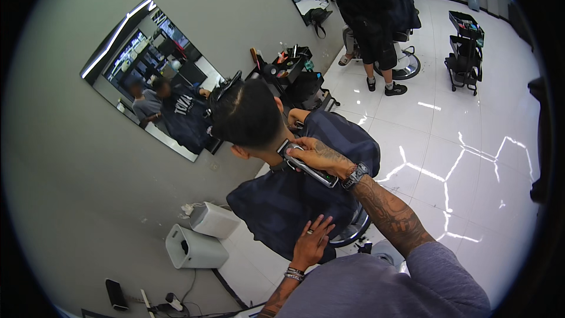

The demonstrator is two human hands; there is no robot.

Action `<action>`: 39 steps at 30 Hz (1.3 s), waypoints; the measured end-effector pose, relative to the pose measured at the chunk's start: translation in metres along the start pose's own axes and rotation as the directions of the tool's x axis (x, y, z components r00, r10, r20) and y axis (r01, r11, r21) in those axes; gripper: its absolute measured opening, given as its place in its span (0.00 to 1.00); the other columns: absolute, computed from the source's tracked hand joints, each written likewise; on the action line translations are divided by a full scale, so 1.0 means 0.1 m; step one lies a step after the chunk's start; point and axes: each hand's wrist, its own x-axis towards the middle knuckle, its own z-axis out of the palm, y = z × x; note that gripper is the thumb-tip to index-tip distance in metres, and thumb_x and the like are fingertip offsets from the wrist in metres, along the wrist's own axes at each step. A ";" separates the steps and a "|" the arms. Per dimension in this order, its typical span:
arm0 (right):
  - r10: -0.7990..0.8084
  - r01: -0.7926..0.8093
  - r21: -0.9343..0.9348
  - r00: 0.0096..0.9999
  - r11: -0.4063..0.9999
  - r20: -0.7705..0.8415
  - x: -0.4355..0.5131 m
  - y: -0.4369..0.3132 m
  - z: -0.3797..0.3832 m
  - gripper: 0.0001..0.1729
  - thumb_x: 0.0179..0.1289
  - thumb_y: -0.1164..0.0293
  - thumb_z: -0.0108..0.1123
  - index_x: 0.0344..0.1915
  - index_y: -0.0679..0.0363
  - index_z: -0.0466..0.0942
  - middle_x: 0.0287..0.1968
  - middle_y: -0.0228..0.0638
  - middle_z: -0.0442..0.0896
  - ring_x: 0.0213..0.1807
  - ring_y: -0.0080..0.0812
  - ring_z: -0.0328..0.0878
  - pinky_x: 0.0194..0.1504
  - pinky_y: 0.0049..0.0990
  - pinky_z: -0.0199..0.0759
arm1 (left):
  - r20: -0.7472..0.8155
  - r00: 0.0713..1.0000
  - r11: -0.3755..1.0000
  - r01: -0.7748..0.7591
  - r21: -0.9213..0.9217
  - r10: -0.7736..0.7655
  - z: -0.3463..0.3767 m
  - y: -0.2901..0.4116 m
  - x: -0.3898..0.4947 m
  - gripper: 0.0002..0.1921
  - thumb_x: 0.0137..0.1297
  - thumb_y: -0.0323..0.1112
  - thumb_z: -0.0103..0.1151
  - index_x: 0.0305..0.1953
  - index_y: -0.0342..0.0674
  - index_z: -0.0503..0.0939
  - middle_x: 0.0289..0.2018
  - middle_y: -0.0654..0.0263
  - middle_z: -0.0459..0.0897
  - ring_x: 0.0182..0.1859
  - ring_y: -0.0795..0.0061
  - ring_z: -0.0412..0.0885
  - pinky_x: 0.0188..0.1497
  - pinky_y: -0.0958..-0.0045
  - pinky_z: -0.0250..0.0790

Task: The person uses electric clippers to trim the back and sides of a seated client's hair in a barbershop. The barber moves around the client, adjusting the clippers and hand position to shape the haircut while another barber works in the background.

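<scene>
My right hand [315,155] grips a cordless hair clipper [309,165] with a metallic body, its blade end at the back of a seated person's neck [274,152]. The person's dark hair [254,117] is short at the nape and longer on top, where black hair clips [229,86] sit. A dark barber cape [291,205] covers the shoulders and back, with a black band round the neck. My left hand [312,240] lies with fingers spread against the lower back of the cape, holding nothing.
A wall mirror [163,77] faces the seated person. Behind the person's far side stands a black tool trolley [302,81]. White bins [196,247] are by the wall at lower left. Farther off, a co-worker [362,13] stands beside another caped person; a second trolley [465,53] is at right.
</scene>
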 end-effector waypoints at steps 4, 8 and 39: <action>-0.073 0.070 0.095 0.997 0.993 0.035 0.02 -0.02 -0.13 0.34 0.78 0.57 0.63 0.70 0.71 0.71 0.39 0.32 0.86 0.34 0.18 0.82 0.36 0.19 0.76 | 0.009 1.000 1.000 0.007 0.007 -0.007 0.02 0.00 0.00 0.22 0.82 0.40 0.43 0.69 0.49 0.79 0.78 0.71 0.69 0.82 0.67 0.60 0.82 0.51 0.48; -0.006 0.018 -0.147 0.997 0.989 0.077 0.03 -0.07 -0.23 0.33 0.78 0.55 0.61 0.70 0.69 0.73 0.40 0.35 0.86 0.37 0.19 0.83 0.39 0.20 0.77 | 0.019 1.000 0.999 0.010 0.039 -0.011 0.03 0.00 0.01 0.22 0.82 0.40 0.42 0.69 0.49 0.79 0.78 0.71 0.69 0.82 0.66 0.60 0.83 0.51 0.47; 0.180 0.020 0.260 0.670 0.965 -0.720 -2.48 0.75 0.56 0.31 0.69 0.58 0.75 0.64 0.62 0.75 0.38 0.26 0.81 0.32 0.16 0.79 0.34 0.20 0.79 | -0.212 0.918 0.472 -0.032 -0.881 -0.335 -0.94 0.20 -0.33 0.25 0.87 0.53 0.41 0.36 0.38 0.71 0.19 0.73 0.61 0.19 0.81 0.60 0.26 0.70 0.66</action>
